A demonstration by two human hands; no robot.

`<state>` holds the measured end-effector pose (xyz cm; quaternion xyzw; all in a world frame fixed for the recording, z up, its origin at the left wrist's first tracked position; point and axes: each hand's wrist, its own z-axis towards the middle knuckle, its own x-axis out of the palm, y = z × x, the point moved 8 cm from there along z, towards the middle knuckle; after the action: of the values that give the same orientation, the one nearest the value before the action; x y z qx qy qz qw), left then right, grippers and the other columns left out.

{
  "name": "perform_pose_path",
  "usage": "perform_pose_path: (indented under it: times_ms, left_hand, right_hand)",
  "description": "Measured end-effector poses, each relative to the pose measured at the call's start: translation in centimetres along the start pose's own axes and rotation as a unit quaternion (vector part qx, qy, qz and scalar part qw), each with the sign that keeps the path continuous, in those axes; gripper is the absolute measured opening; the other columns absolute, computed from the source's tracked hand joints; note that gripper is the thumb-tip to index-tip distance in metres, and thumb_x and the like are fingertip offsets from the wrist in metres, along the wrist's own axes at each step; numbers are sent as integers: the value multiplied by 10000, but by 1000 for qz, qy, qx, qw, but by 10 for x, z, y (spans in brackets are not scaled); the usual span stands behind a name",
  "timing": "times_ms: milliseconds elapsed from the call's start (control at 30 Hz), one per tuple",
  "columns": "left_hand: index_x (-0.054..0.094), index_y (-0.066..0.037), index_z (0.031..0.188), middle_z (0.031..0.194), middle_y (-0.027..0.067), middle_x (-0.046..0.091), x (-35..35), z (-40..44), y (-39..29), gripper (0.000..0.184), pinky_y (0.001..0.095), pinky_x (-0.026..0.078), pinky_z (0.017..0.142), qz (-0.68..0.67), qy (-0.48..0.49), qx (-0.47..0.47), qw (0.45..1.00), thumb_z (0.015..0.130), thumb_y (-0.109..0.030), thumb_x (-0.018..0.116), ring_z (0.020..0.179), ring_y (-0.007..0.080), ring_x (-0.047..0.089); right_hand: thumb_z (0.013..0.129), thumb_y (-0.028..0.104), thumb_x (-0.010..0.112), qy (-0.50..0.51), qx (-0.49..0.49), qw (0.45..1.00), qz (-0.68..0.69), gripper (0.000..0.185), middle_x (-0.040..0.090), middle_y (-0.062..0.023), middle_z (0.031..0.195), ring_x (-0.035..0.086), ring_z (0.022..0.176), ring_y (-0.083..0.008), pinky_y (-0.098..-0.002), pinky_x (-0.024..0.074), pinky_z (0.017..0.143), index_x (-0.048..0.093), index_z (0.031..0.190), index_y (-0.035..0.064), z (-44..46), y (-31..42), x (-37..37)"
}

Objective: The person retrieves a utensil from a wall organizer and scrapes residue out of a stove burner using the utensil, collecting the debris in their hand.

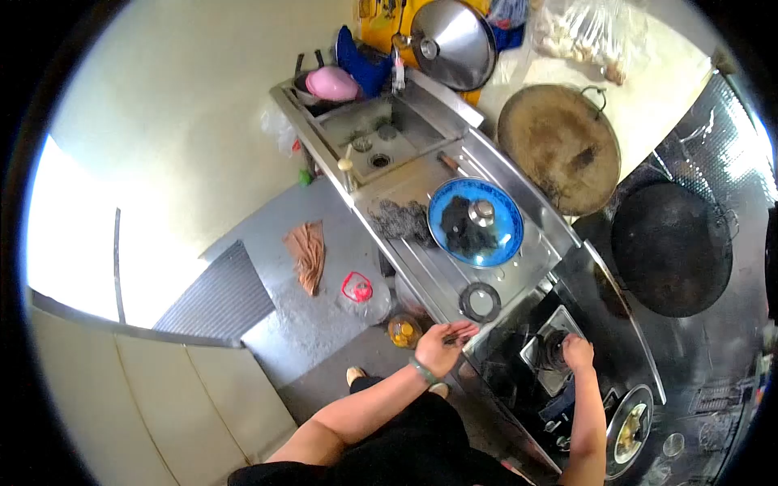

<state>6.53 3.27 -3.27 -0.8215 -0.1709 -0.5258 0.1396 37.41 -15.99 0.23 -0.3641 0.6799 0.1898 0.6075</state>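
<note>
My right hand is closed on the edge of a dark round burner part, over a pale square tray in the black stove. My left hand is by the counter's front edge, fingers stretched out. A dark patch shows by its palm; I cannot tell whether this is a small object or a gap. Just beyond that hand, a dark ring lies on the steel counter. Behind it stands a blue-rimmed bowl containing black matter and a shiny metal piece.
A steel sink lies up the counter, with a pink bowl at its far corner. A large brown pan and a black wok are to the right. A plate of food sits at lower right. A brown cloth lies on the floor.
</note>
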Motion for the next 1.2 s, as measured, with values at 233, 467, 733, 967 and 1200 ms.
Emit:
perform_pose_path:
  times_ms: [233,467,733,967,1200]
  left_hand:
    - [541,112,1058,1136,229,575,-38,-74,-148,373,325,432,834,-28,-69,94,993,884,-166,363,1065,347,557]
    - [540,117,1056,1072,219,590,-116,-136,-289,372,384,436,893,-40,-52,250,966,836,-155,414,1022,357,553]
    - [600,48,902,1026,161,610,-162,-203,-393,302,398,390,969,-144,-100,321,931,831,-162,396,1053,312,548]
    - [610,31,927,1091,153,600,-165,-217,-553,252,430,385,987,-186,-56,324,926,816,-127,447,1094,297,538]
    - [607,29,1007,1152,166,588,-140,-211,-714,284,460,370,1016,-172,-19,332,927,823,-118,447,1140,310,522]
  right_hand:
    - [888,301,474,-8,124,985,115,321,657,-184,921,609,887,-378,-456,477,777,672,860,49,-13,29,-26]
    - [878,273,525,-165,134,960,182,263,652,-185,866,622,809,-372,-452,478,725,649,874,41,-1,82,-73]
    - [877,234,560,-223,41,931,287,246,638,-133,669,627,647,-307,-385,473,615,636,772,25,55,253,-195]
    - [844,245,612,-222,-42,932,283,205,637,-123,662,623,608,-297,-390,466,582,654,835,45,116,452,-260]
    - [835,194,615,-307,-112,903,278,153,643,-150,755,624,694,-332,-409,481,639,648,855,46,162,591,-367]
